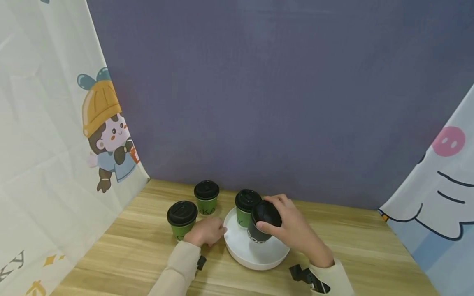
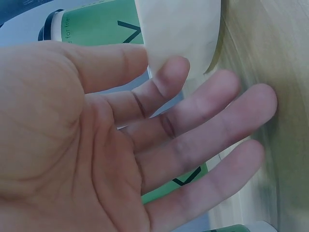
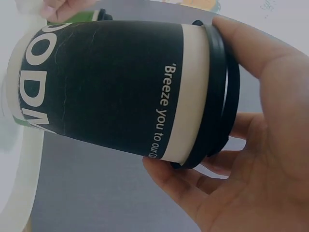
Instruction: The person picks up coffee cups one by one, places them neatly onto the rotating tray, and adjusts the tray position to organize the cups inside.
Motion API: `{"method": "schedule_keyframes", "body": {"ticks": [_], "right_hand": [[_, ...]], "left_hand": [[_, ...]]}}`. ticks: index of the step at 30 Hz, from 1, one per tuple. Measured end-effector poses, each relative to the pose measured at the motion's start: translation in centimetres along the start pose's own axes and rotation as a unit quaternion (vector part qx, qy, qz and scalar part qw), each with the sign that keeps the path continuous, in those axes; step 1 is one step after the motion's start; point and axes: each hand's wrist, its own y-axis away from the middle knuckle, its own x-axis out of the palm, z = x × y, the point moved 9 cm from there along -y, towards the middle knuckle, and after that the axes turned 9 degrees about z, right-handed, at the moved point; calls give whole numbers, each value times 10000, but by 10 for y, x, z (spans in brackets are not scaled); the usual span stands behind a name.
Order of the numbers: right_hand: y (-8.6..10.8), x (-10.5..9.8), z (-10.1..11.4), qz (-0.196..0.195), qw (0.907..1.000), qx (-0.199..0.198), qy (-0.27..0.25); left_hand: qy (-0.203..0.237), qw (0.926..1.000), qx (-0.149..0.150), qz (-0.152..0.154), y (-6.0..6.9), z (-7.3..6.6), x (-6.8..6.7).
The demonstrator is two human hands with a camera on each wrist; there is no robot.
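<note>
My right hand (image 1: pixel 292 224) grips a dark paper coffee cup (image 3: pixel 111 87) by its black lid, fingers and thumb on opposite sides. That cup is within the rim of a round white plate (image 1: pixel 255 263); I cannot tell whether its base touches. Behind it on the plate stands a green coffee cup (image 1: pixel 242 218) with a black lid. My left hand (image 1: pixel 207 231) is at the plate's left edge, its fingers loosely extended in the left wrist view; whether they touch the rim is unclear. Just left of that hand stands another green lidded cup (image 1: pixel 180 230).
A further green cup with a black lid (image 1: pixel 206 205) stands on the wooden table (image 1: pixel 122 255) near its back edge. A dark blue-grey cloth (image 1: pixel 259 102) rises behind the table. Printed white cloths (image 1: pixel 44 144) hang at both sides.
</note>
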Motion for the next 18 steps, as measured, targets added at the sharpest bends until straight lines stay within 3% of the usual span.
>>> {"method": "schedule_keyframes", "body": {"ticks": [10,18], "right_hand": [[-6,21,1,379,9991,153,-90],[-9,30,4,367,9993,35,45]], "left_hand": [[-57,9998,-60,-204,-1,-1,-3],[-22,9994,-48,-329,-7,2,-2]]}}
